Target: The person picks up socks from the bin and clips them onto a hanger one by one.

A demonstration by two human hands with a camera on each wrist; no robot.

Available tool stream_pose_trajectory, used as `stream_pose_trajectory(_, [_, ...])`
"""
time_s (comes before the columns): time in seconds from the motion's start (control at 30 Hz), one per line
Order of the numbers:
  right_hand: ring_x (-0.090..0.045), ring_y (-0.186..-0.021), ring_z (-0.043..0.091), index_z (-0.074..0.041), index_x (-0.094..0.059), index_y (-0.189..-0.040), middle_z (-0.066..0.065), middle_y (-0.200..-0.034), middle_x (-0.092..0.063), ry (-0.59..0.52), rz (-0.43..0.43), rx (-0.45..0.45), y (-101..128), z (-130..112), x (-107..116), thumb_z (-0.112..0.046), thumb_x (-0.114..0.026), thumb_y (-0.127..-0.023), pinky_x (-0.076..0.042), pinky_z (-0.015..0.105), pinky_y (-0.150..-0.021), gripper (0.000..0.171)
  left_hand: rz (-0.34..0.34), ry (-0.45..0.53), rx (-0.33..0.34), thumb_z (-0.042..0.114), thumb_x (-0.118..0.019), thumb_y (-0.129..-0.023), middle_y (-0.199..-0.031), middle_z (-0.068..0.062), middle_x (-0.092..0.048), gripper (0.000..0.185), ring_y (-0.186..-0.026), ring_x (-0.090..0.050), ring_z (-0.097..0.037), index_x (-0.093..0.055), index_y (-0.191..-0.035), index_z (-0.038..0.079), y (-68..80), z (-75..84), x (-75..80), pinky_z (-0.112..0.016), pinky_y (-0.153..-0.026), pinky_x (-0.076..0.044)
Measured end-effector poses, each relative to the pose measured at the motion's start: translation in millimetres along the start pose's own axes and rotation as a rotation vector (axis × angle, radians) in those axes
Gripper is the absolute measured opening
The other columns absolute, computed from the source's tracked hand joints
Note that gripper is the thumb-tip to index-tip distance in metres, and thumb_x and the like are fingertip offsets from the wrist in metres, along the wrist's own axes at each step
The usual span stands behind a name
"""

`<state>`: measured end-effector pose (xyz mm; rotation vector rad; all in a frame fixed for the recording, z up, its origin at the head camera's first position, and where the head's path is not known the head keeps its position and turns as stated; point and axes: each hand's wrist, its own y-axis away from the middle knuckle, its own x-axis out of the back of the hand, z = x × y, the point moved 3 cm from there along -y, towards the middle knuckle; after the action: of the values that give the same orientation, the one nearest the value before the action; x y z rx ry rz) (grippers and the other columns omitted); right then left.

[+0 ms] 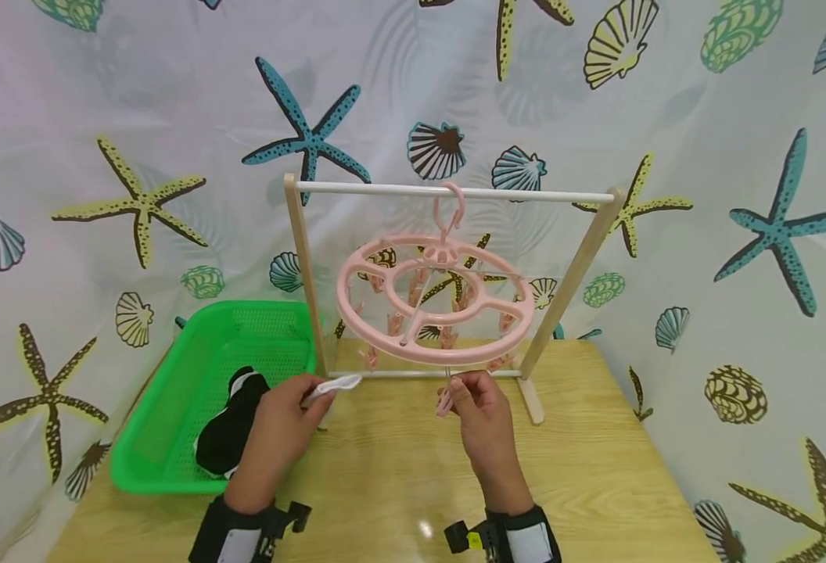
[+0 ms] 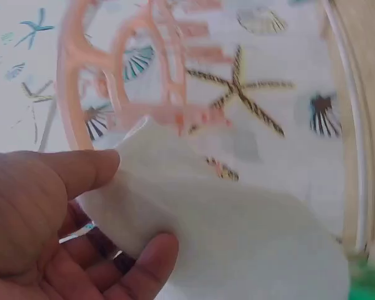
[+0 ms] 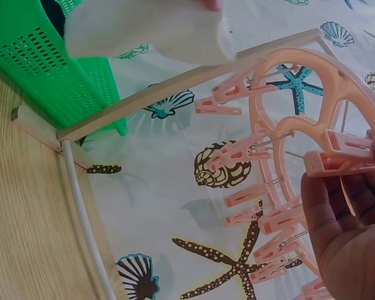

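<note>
Pale wood grain covers the table [image 1: 399, 469], which stands before a white curtain [image 1: 174, 117] printed with starfish and shells. At the far side of the table a small wooden rack [image 1: 455, 191] carries a pink round clip hanger [image 1: 434, 301] on its top bar, with pegs dangling beneath the ring. To the left sits a green basket [image 1: 174, 407] with a black garment [image 1: 233, 434] lying in it.

The left hand [image 1: 282, 422] pinches a white sock [image 1: 335, 385] between thumb and fingertips; in the left wrist view [image 2: 225, 231] it is a soft, flat, plain white piece, its free part spreading away from the thumb. In the head view the sock is held just above the table near the rack's lower bar, its long axis roughly level, its free end pointing right toward the hanger's near rim.

The right hand [image 1: 479, 410] has its fingers curled round one pink peg [image 1: 445, 400] that hangs from the near edge of the ring. In the right wrist view this peg [image 3: 340, 164] lies nearly level against the fingertips.
</note>
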<state>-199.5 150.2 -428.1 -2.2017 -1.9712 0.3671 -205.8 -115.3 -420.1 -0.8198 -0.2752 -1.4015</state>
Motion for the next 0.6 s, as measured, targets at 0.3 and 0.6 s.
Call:
stream_pose_trajectory(0.3, [-0.065, -0.075, 0.021, 0.004, -0.059, -0.103, 0.018, -0.085, -0.063, 0.011, -0.002, 0.031, 4, -3, -2, -0.016, -0.056, -0.102, -0.056, 0.034, -0.08, 0.02, -0.057, 0.27, -0.044, 0.024, -0.073, -0.092, -0.094, 0.002, -0.071, 0.008, -0.08, -0.066, -0.011, -0.075, -0.096, 0.017, 34.4, 32.3, -48.8, -0.027, -0.065, -0.053])
stream_pose_trajectory(0.6, [-0.065, -0.075, 0.021, 0.009, -0.056, -0.1, 0.016, -0.08, -0.062, -0.006, -0.018, 0.068, 6, -2, -4, -0.012, -0.055, -0.103, -0.056, 0.033, -0.077, 0.021, -0.14, 0.395, -0.007, 0.013, -0.072, -0.092, -0.09, 0.0, -0.071, 0.006, -0.078, -0.067, -0.009, -0.07, -0.096, 0.01, 46.5, 46.7, -81.1, -0.024, -0.065, -0.054])
